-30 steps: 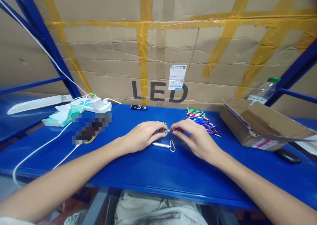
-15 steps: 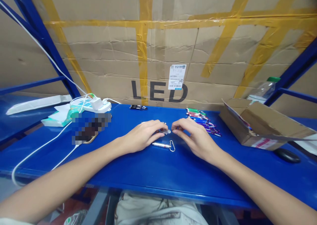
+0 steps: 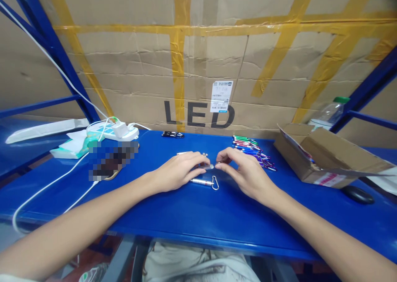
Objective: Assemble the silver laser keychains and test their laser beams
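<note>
- Head view, far left: a soft white-and-teal packet (image 3: 70, 147) lies near a glossy white power strip (image 3: 128, 134).
- Farther right, by the table's far edge, shiny black tubes (image 3: 169, 135) lie side by side.
- My left hand (image 3: 180, 170) is closed lightly, thumb and fingers pinching a small pale piece (image 3: 209, 166); it is slim, rounded at the tip and looks translucent, its rear end hidden in my grip.
- Just on the near side of those fingers lies a silver tube (image 3: 200, 182), smooth and metallic with faint print, a bent-wire clip (image 3: 215, 183) at its right end.
- My right hand (image 3: 245, 172) has thumb and forefinger pressed together on a tiny bit (image 3: 218, 163), too small to make out, apart from the pale piece's tip.
- Beyond it, slender metallic tubes (image 3: 246, 148) lie in green, red, blue and purple rows on the smooth blue table (image 3: 192, 220).
- At right stands an open cardboard box (image 3: 305, 172), flaps spread; I glimpse coloured items inside, unclear.
- Behind it is a clear, green-capped bottle (image 3: 333, 111).
</note>
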`<state>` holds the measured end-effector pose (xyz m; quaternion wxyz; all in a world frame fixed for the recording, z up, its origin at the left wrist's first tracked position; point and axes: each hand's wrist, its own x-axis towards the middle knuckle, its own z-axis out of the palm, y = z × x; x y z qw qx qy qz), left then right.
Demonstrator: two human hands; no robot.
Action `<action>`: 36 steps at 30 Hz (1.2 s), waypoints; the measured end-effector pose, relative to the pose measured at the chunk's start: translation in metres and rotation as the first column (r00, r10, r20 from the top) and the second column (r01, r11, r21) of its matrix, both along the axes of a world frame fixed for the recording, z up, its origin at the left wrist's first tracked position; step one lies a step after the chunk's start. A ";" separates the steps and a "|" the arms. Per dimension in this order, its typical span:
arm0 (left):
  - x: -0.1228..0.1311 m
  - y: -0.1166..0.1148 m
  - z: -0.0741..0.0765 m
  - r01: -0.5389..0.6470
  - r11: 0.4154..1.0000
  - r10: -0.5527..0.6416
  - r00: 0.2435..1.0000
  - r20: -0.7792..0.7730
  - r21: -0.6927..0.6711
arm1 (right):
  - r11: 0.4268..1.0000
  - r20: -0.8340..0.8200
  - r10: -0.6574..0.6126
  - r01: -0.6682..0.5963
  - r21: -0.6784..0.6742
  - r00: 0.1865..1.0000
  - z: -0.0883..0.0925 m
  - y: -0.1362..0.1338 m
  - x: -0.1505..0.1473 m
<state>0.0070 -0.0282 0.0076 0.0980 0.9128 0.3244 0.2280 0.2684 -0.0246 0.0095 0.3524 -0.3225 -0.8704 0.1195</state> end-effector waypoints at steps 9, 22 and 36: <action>0.000 -0.001 0.001 -0.024 1.000 0.024 1.000 0.006 0.005 | 1.000 -0.018 -0.009 0.009 0.005 1.000 0.000 0.000 -0.001; 0.000 0.000 -0.001 -0.020 1.000 0.021 1.000 -0.004 0.019 | 0.998 -0.023 0.022 -0.020 0.066 1.000 0.001 -0.002 -0.002; 0.001 -0.002 0.000 -0.041 0.999 0.041 0.999 -0.017 0.014 | 0.999 -0.043 -0.018 0.020 0.038 0.999 0.002 -0.003 -0.003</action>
